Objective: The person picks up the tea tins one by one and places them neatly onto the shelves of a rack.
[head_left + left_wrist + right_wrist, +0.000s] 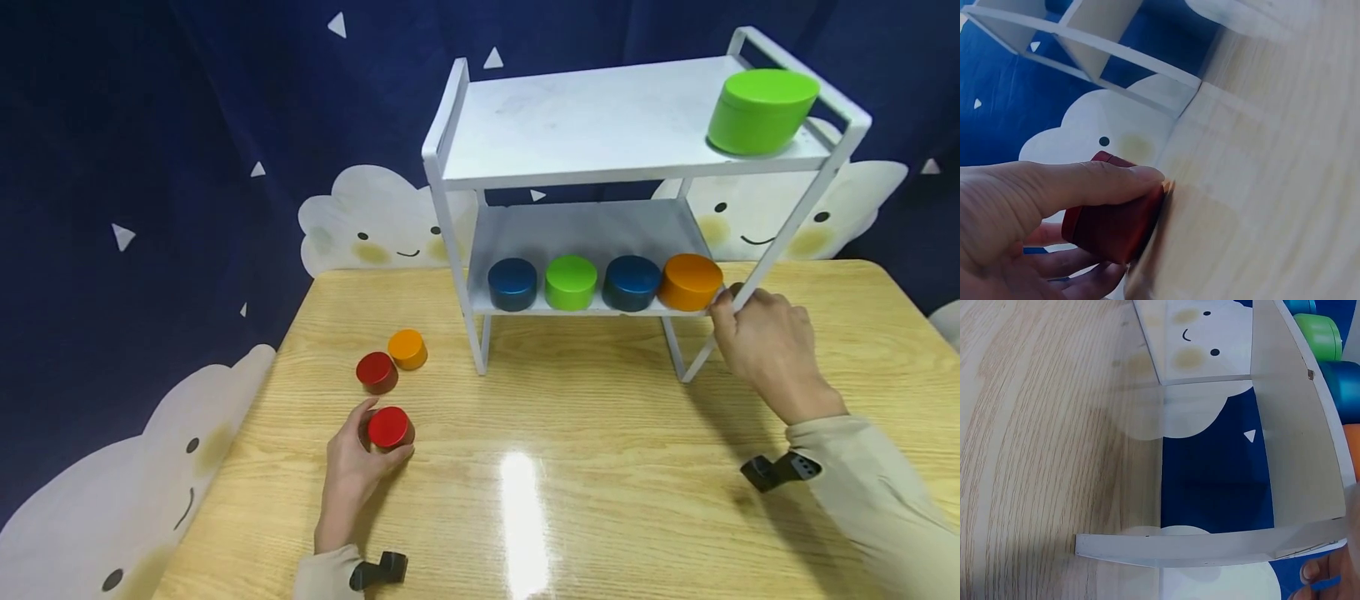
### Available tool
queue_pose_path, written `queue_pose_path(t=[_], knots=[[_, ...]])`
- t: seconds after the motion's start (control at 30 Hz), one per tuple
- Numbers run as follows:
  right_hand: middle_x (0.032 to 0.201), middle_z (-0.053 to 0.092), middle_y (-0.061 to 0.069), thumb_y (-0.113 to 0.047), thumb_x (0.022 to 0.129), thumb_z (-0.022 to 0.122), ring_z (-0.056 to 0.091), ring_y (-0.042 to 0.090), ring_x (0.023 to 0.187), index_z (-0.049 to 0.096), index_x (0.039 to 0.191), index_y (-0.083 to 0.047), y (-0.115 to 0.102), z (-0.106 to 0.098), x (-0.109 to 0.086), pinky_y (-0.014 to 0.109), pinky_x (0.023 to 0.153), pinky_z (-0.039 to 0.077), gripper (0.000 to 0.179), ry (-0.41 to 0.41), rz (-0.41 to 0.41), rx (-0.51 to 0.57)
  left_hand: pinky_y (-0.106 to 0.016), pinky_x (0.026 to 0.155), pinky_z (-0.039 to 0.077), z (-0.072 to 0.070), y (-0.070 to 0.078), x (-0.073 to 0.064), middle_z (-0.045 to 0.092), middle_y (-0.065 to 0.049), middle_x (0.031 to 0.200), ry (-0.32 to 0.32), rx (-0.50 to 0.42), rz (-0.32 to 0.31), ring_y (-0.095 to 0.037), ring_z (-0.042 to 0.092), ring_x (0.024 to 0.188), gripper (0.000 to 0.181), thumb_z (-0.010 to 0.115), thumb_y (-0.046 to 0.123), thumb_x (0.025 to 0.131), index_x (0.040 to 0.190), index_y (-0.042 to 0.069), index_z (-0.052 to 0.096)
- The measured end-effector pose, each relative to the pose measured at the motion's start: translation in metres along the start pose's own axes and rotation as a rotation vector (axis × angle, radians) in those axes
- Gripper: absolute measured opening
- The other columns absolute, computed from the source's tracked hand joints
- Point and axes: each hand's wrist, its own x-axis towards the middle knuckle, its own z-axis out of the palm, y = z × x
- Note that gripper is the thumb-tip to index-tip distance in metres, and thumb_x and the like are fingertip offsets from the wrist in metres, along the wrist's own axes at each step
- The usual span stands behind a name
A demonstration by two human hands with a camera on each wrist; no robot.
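Note:
My left hand (351, 462) grips a small bright red round tin (388, 427) at the table's left side, thumb on one side and fingers on the other. Up close in the left wrist view, that tin (1119, 228) is tilted in the frame, right by the wood surface. Behind it sit a dark red tin (377, 372) and an orange tin (407, 348). My right hand (768, 346) grips the white two-tier shelf rack (600, 125) at its front right leg. Its thumb is close beside a larger orange tin (690, 282); the other fingers are partly hidden behind the leg.
On the lower tier stand a blue tin (512, 285), a green tin (571, 283) and another blue tin (632, 283), in a row with the orange one. A green oval tin (761, 112) stands at the top tier's right end. A dark blue curtain (187, 167) hangs behind.

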Motion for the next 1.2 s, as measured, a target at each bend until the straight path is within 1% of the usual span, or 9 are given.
queue_pose_path(t=[0.17,0.3,0.43,0.77,1.0,1.2], knots=[[0.064,0.049,0.015,-0.031,0.102,0.019,0.049,0.042,0.058,0.045,0.060,-0.007,-0.001,0.001,0.000,0.048,0.046,0.032,0.054,0.011,-0.017,-0.010,-0.044,0.100,0.043,-0.001,-0.004,-0.001,0.061,-0.022,0.120,0.012,-0.010,0.007,-0.034,0.057,0.113,0.079,0.087,0.007,0.065,0.134,-0.001,0.049],[0.067,0.051,0.018,-0.031,0.102,0.019,0.049,0.044,0.062,0.048,0.062,-0.006,-0.001,0.000,0.002,0.051,0.049,0.032,0.055,0.009,-0.016,-0.023,-0.046,0.096,0.044,-0.001,-0.003,-0.002,0.062,-0.023,0.117,0.033,0.016,0.009,-0.035,0.058,0.109,0.068,0.088,0.009,0.066,0.124,-0.005,0.055],[0.070,0.052,0.022,-0.031,0.101,0.019,0.049,0.047,0.064,0.051,0.068,-0.004,-0.001,0.000,0.003,0.054,0.051,0.033,0.053,0.002,-0.002,-0.031,-0.047,0.093,0.046,0.001,-0.001,-0.004,0.063,-0.024,0.113,0.052,0.035,0.003,-0.036,0.058,0.104,0.063,0.088,0.012,0.067,0.117,-0.007,0.055],[0.071,0.052,0.025,-0.030,0.101,0.020,0.048,0.048,0.066,0.051,0.070,-0.004,0.000,0.000,0.003,0.055,0.051,0.033,0.051,0.010,0.000,-0.036,-0.047,0.088,0.048,0.006,-0.001,-0.004,0.063,-0.024,0.109,0.062,0.039,0.017,-0.035,0.060,0.099,0.062,0.086,0.012,0.069,0.117,-0.007,0.052],[0.061,0.041,0.017,-0.025,0.100,0.024,0.039,0.041,0.061,0.042,0.059,-0.006,-0.001,0.003,0.002,0.048,0.051,0.029,0.049,0.095,-0.059,-0.078,-0.046,0.089,0.048,0.009,-0.001,-0.003,0.064,-0.024,0.111,0.071,0.037,0.021,-0.035,0.060,0.101,0.062,0.085,0.010,0.069,0.118,-0.006,0.052],[0.061,0.039,0.016,-0.025,0.100,0.024,0.038,0.039,0.061,0.041,0.057,-0.007,-0.001,0.003,0.002,0.046,0.050,0.028,0.049,0.097,-0.055,-0.070,-0.047,0.090,0.049,0.010,-0.001,-0.003,0.064,-0.024,0.111,0.080,0.045,0.029,-0.036,0.061,0.101,0.062,0.085,0.010,0.069,0.119,-0.007,0.052]])
